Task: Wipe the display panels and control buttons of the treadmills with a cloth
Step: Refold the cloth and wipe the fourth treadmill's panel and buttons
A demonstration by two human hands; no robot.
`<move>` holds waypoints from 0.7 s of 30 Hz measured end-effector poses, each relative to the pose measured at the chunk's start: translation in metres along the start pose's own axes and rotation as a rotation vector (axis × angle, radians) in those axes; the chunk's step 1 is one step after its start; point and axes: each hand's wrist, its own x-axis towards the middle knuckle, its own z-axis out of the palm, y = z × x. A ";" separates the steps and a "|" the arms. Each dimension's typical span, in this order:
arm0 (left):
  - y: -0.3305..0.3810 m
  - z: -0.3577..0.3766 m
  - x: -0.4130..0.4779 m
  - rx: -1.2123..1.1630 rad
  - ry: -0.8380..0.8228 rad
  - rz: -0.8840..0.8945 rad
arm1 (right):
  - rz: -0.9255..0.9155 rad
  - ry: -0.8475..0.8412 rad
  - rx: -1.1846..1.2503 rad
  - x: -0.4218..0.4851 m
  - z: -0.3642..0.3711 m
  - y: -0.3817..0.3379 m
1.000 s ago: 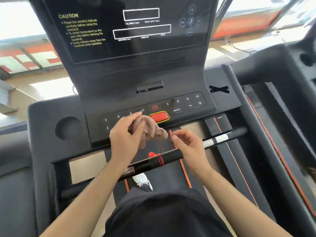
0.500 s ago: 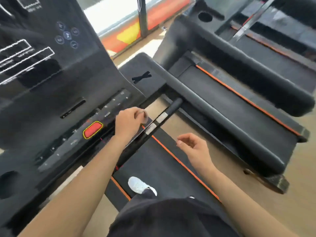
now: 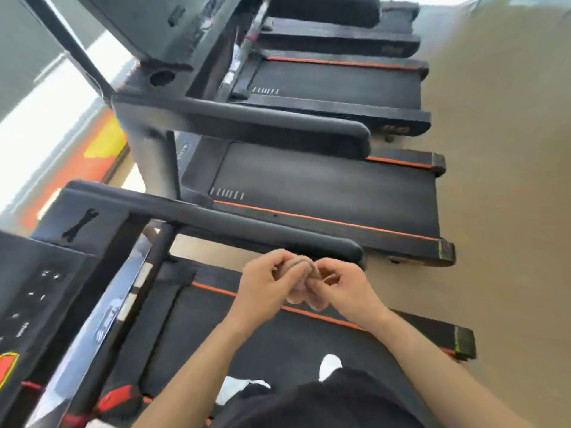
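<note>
Now the wiping has stopped: left hand and right hand both pinch the cloth, off the console. Next treadmill, probably.

I take this for a gym. Four black treadmills stand side by side in a row: the nearest treadmill under me, a second treadmill just beyond it, a third treadmill farther off, and a fourth treadmill blurred at the far edge. The three nearer ones have orange stripes along their belts. A padded handrail juts from the nearest one. At near left I see its console with white button marks and a red stop button. A plain tan floor runs along the right, and a bright window along the left.
</note>
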 end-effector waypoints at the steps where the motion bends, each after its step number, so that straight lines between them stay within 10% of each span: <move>1: 0.008 0.015 0.008 -0.004 -0.019 0.005 | -0.001 0.028 0.014 -0.006 -0.017 0.007; 10: 0.050 0.115 0.053 0.015 -0.316 0.069 | 0.077 0.283 0.068 -0.042 -0.130 0.053; 21: 0.057 0.187 0.150 0.184 -0.271 0.152 | 0.239 0.400 0.024 -0.010 -0.228 0.074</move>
